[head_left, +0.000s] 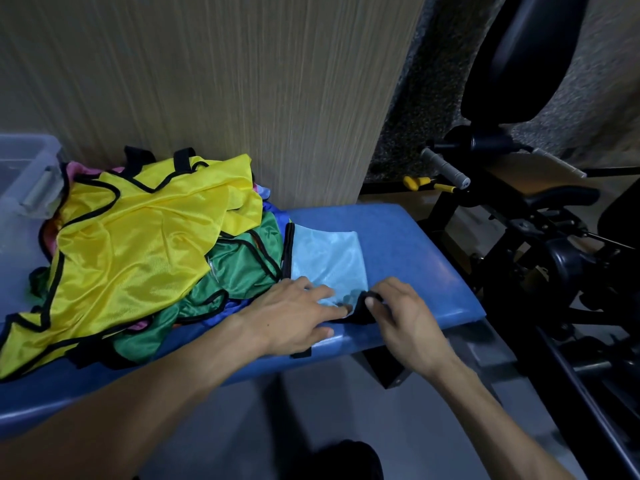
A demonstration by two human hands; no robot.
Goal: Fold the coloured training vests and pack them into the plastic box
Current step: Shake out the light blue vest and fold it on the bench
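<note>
We see one light blue vest point(329, 261), smooth mesh with black trim, folded at frame centre on the padded blue bench point(415, 244). Our left hand point(294, 313) presses it flat-fingered; our right hand point(401, 320) pinches its black edge. One clear plastic box point(24, 178) sits upper left, beside one crumpled pile topped by a yellow vest point(138, 237)

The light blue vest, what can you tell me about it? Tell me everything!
The light blue vest is thin, shiny mesh with black trim along its left edge. It lies partly folded and flat on the blue bench, just right of the heap of yellow and green vests. The left hand presses its near edge with straight fingers, while the right hand pinches its black strap at the near corner.
</note>
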